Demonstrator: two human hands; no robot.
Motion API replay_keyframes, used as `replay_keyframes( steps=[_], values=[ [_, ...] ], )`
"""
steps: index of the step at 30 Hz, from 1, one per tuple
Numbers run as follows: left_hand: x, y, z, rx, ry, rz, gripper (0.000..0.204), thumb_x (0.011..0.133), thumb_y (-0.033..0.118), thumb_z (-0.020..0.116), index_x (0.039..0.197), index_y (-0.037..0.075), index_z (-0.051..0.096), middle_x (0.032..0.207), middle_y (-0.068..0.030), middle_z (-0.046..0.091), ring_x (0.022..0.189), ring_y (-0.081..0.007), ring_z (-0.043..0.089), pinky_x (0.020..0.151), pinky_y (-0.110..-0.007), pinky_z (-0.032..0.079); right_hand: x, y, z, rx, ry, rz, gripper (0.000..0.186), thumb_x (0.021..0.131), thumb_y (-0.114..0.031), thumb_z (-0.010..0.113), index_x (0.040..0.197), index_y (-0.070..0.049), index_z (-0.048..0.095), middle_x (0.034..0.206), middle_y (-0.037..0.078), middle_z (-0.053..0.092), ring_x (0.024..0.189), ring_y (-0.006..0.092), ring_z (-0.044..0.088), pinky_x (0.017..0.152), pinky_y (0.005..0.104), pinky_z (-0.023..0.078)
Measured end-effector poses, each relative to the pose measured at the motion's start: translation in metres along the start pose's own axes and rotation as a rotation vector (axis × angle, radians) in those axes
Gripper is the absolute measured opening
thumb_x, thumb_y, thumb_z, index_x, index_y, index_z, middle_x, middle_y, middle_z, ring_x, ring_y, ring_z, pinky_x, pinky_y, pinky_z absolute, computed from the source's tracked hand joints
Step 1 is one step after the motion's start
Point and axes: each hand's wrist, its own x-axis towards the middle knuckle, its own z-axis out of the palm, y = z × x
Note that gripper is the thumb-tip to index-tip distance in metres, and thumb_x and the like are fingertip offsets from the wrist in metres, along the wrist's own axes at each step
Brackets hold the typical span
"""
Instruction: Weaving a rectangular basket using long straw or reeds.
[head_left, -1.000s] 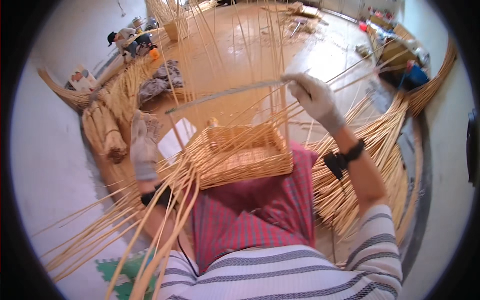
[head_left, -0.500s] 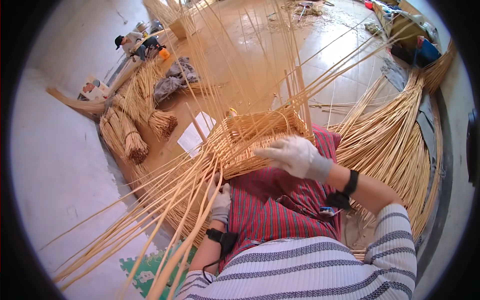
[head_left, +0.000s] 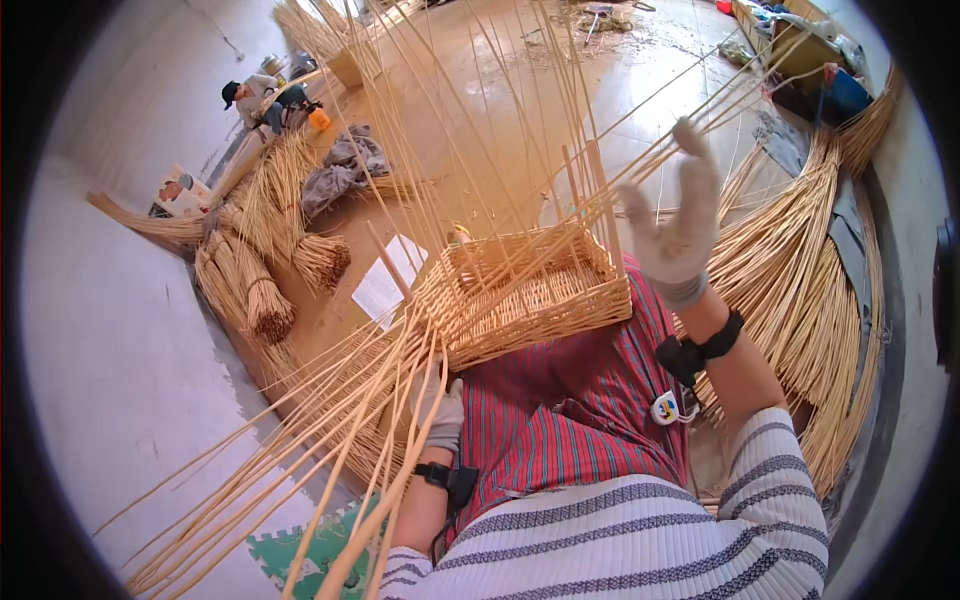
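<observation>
A rectangular wicker basket rests on a red striped cloth over my lap, with long pale canes fanning from its left end and others rising behind. My gloved left hand is just below the basket's near left corner, among the canes, which hide most of its fingers. My gloved right hand is raised beside the basket's right end, empty, fingers spread. A small white-cased tape measure lies on the cloth.
Cane bundles lie along the left wall; loose canes spread at right. A paper sheet lies beyond the basket. A person works at back left, near grey cloth. A blue tub stands back right.
The long grey strip held earlier is gone from my hands. My left hand moved down to the basket's corner. My right hand dropped over the basket, then rose to the right, opening.
</observation>
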Motion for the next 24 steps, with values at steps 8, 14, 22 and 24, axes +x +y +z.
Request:
replay_keyframes(
  steps=[8, 14, 22, 24],
  values=[
    [0.020, 0.001, -0.004, -0.004, -0.132, -0.041, 0.069, 0.087, 0.030, 0.081, 0.147, 0.014, 0.051, 0.102, -0.0117, 0.068, 0.088, -0.0299, 0.069, 0.078, -0.043, 0.056, -0.076, -0.004, 0.090, -0.199, -0.729, -0.242, 0.019, 0.089, -0.021, 0.062, 0.106, -0.019, 0.069, 0.092, -0.001, 0.062, 0.099, 0.0175, 0.065, 0.087, 0.0364, 0.053],
    [0.016, 0.042, -0.034, -0.251, -0.059, 0.003, 0.046, 0.097, 0.024, 0.071, 0.139, 0.010, 0.058, 0.103, -0.0117, 0.071, 0.089, -0.0274, 0.070, 0.079, -0.041, 0.055, -0.090, 0.002, 0.092, -0.104, -0.889, -0.145, 0.012, 0.088, -0.018, 0.062, 0.099, -0.014, 0.064, 0.089, 0.004, 0.064, 0.089, 0.0269, 0.070, 0.074, 0.0398, 0.057],
    [0.049, 0.086, -0.043, -0.120, -0.249, -0.053, 0.059, 0.100, 0.043, 0.065, 0.142, 0.004, 0.051, 0.129, -0.0278, 0.065, 0.109, -0.0417, 0.070, 0.086, -0.044, 0.058, -0.158, -0.018, 0.043, 0.052, -0.923, 0.303, 0.031, 0.091, -0.016, 0.062, 0.118, -0.027, 0.070, 0.090, 0.010, 0.069, 0.087, 0.0315, 0.073, 0.069, 0.0441, 0.058],
    [0.060, 0.084, -0.038, -0.260, -0.304, -0.103, 0.059, 0.101, 0.042, 0.065, 0.141, 0.002, 0.050, 0.125, -0.0291, 0.065, 0.094, -0.0392, 0.074, 0.070, -0.043, 0.059, -0.179, -0.003, 0.056, 0.152, -0.885, 0.330, 0.029, 0.092, -0.017, 0.062, 0.117, -0.029, 0.071, 0.091, 0.009, 0.070, 0.085, 0.0323, 0.073, 0.071, 0.0446, 0.058]
  ],
)
